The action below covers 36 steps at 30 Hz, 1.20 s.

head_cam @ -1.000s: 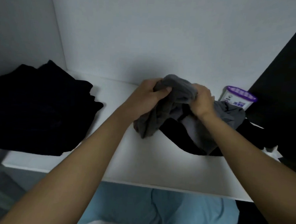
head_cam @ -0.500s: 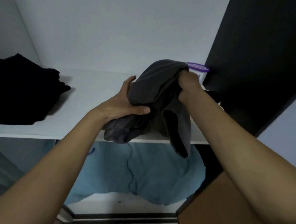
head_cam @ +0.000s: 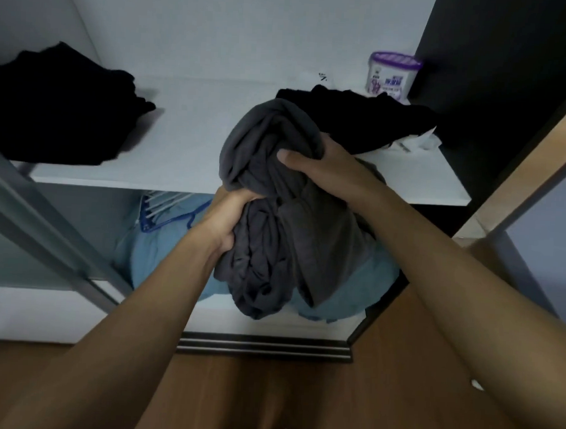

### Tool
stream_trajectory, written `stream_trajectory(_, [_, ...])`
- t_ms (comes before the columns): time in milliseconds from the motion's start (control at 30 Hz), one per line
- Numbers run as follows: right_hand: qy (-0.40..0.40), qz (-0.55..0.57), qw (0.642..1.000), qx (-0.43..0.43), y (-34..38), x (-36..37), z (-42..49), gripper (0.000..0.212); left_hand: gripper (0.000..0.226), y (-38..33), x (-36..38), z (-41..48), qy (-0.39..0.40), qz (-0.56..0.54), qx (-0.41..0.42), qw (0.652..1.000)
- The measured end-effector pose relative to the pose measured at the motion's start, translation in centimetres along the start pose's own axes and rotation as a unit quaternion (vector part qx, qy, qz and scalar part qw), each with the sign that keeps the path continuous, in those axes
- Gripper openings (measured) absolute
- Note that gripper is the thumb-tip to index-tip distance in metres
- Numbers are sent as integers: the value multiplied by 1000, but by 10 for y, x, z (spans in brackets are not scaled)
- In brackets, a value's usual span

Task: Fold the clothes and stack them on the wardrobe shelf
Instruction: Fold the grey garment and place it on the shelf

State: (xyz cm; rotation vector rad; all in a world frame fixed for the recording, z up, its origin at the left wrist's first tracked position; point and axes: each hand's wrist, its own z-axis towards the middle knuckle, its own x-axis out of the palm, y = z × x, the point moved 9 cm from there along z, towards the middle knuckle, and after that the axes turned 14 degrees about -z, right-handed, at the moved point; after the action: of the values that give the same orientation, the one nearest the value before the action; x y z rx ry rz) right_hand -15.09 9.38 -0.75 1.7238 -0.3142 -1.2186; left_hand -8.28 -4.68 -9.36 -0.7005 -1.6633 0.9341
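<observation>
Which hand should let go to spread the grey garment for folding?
Left, probably. The right hand grips the top of the grey garment, bearing it; the left hand grips lower, beside the hanging folds.

Purple-lidded tub (head_cam: pixel 393 76) at back right — blue hanger (head_cam: pixel 148 228) below, wooden floor (head_cam: pixel 265 394)

One grey garment (head_cam: pixel 272 138); two black piles (head_cam: pixel 57 110) (head_cam: pixel 362 120); one blue garment (head_cam: pixel 161 254); one purple-lidded tub (head_cam: pixel 392 77); two hands (head_cam: pixel 229 218) (head_cam: pixel 323 165).

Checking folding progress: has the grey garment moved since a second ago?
Yes. The grey garment, earlier on the shelf beside the purple-lidded tub, now hangs past the shelf's front edge.
</observation>
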Motion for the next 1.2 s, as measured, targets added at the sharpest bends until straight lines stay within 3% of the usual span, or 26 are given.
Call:
stream_trajectory(133, [102, -95, 990, 6, -15, 46, -34, 107, 33, 26, -20, -36, -12, -114, -77, 990])
stream_trajectory(200, [138, -142, 979, -40, -16, 80, -51, 117, 28, 36, -32, -53, -2, -138, -98, 986])
stream_trajectory(267, [167, -152, 973, -57, -23, 111, -69, 106, 32, 46, -51, -73, 0, -150, -118, 982])
stream_trajectory(300, [168, -144, 974, -44, -32, 122, -76, 91, 31, 49, -65, -83, -9, -154, -125, 980])
stream_trajectory(400, [124, -46, 989, 58, -65, 141, -89, 16, 32, 46, -122, -109, -55, -107, -141, 983])
stream_trajectory(433, [103, -9, 990, 99, -77, 146, -95, 10, 36, 43, -141, -117, -71, -66, -150, 984])
stream_trajectory(500, [76, 51, 981, 172, -92, 161, -111, 19, 36, 33, -181, -133, -114, 51, -147, 981])
stream_trajectory(567, [70, 76, 976, 192, -97, 178, -124, 31, 16, 21, -224, -148, -193, 154, -106, 963])
stream_trajectory(667, [77, 139, 958, 238, -101, 204, -148, 41, 20, 31, -262, -169, -226, 166, -108, 954])
stream_trajectory(767, [72, 140, 964, 216, -91, 215, -165, 44, 31, 52, -277, -187, -206, 184, -166, 947])
stream_trajectory(867, [12, 154, 955, 251, -98, 207, -185, 43, 41, 73, -267, -204, -179, 124, -235, 947])
stream_trajectory(933, [-14, 106, 947, 304, -108, 205, -198, 32, 37, 77, -247, -210, -162, 51, -255, 952])
stream_trajectory(1033, [-2, -58, 968, 245, -95, 216, -209, 10, 36, 68, -210, -206, -117, -62, -243, 961])
stream_trajectory(1100, [-14, -34, 977, 208, -80, 225, -218, 25, 34, 57, -183, -203, -96, -75, -228, 966])
stream_trajectory(1200, [17, 19, 989, 146, -53, 234, -227, 15, 19, 48, -144, -204, -79, -16, -211, 974])
